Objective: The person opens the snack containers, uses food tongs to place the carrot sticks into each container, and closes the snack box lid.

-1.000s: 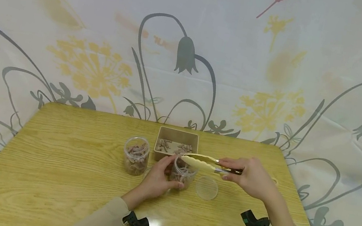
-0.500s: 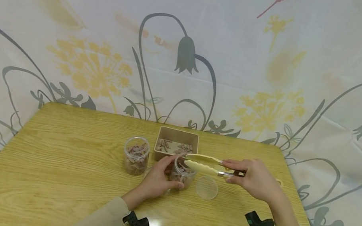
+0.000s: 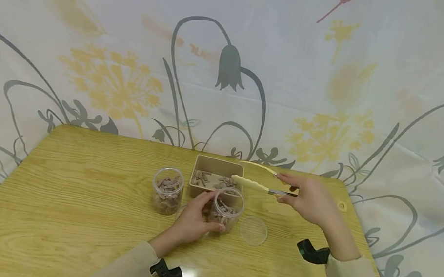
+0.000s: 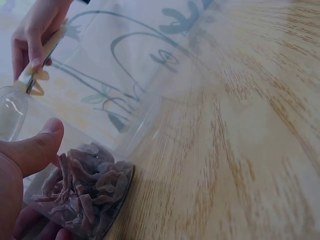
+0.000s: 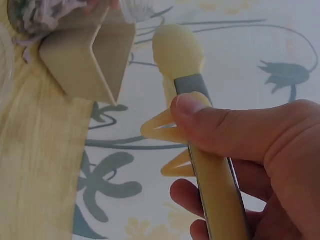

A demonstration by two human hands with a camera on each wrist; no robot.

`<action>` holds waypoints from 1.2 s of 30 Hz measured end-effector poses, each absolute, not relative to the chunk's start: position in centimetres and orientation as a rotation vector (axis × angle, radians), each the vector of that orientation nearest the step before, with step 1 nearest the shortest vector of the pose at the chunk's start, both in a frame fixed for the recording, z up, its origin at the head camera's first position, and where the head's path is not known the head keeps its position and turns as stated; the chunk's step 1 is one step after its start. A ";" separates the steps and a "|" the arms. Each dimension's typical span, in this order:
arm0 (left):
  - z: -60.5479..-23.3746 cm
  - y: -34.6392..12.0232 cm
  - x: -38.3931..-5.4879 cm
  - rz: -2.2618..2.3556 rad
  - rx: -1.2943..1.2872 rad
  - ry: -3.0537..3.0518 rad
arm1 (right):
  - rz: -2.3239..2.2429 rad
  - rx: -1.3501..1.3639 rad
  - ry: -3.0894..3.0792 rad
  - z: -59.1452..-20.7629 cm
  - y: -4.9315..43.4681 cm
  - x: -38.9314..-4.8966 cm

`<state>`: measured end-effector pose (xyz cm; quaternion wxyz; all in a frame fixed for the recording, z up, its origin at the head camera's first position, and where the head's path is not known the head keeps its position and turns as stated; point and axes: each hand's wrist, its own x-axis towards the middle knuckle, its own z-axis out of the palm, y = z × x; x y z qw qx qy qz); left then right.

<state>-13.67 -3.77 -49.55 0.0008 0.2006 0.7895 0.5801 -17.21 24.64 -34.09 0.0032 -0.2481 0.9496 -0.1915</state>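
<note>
My left hand (image 3: 191, 222) grips a clear round jar (image 3: 229, 221), with the thumb across its near side. Brownish dried strips (image 4: 90, 185) fill the lower part of this uncapped jar in the left wrist view. In my right hand (image 3: 314, 202) are yellow-tipped metal tongs (image 3: 251, 184), their arms spread apart and nothing between the tips. The lower tip overlaps the right side of a beige rectangular box (image 3: 217, 164) in the head view. More strips lie on the box floor in two small heaps. Thumb and fingers hold the tongs (image 5: 177, 50) in the right wrist view.
Left of the held jar stands a second uncapped jar (image 3: 166, 198) with strips inside. A clear round lid (image 3: 253, 231) lies flat on the wooden table (image 3: 79, 212) to the right. Another lid is partly hidden behind my left hand. A flower-printed sheet (image 3: 136, 19) hangs behind the table.
The tongs have risen from the jar's mouth and moved back toward the box, with their arms spreading wider. My left hand and its jar have stayed in place.
</note>
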 end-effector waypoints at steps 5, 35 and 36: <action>-49.5 -3.8 -13.6 1.827 0.634 2.459 | -0.166 -0.872 3.027 -33.3 23.1 -19.4; -49.4 -3.9 -13.5 1.828 0.624 2.441 | 1.019 -1.640 2.851 -33.9 13.1 -23.1; -49.5 -3.9 -13.5 1.826 0.623 2.444 | 1.013 -1.629 2.866 -34.0 13.2 -23.2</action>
